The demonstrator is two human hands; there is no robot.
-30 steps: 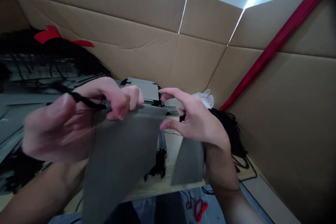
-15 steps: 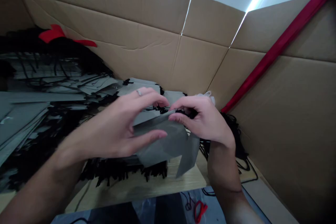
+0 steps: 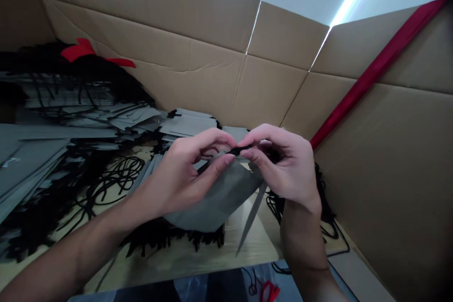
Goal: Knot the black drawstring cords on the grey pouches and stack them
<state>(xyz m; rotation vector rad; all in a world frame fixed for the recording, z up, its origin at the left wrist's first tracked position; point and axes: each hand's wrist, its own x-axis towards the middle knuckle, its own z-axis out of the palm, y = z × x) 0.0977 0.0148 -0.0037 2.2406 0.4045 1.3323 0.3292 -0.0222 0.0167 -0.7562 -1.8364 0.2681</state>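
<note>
A grey flat drawstring-type pouch [image 3: 217,203] hangs below my hands, its lower part folded and a narrow flap dangling at the right. At its top edge is a short black cord [image 3: 238,150]. My left hand [image 3: 189,170] is closed, thumb and forefinger pinching the cord where it meets the pouch. Just to the right, my right hand [image 3: 285,165] also pinches the black cord, with fingertips almost touching those of the left. The other fingers of the right hand curl underneath, and whatever lies inside them is hidden.
Stacks of grey pouches [image 3: 46,151] with black cord ends fill the left side. Loose black cords [image 3: 120,179] lie on the wooden table [image 3: 247,245]. Cardboard walls [image 3: 198,66] stand behind and right. Red-handled scissors [image 3: 271,291] lie near the front edge.
My left hand has moved right and closed from an open pose onto the black cord beside the right hand. The pouch has tilted, and its flap now shows edge-on.
</note>
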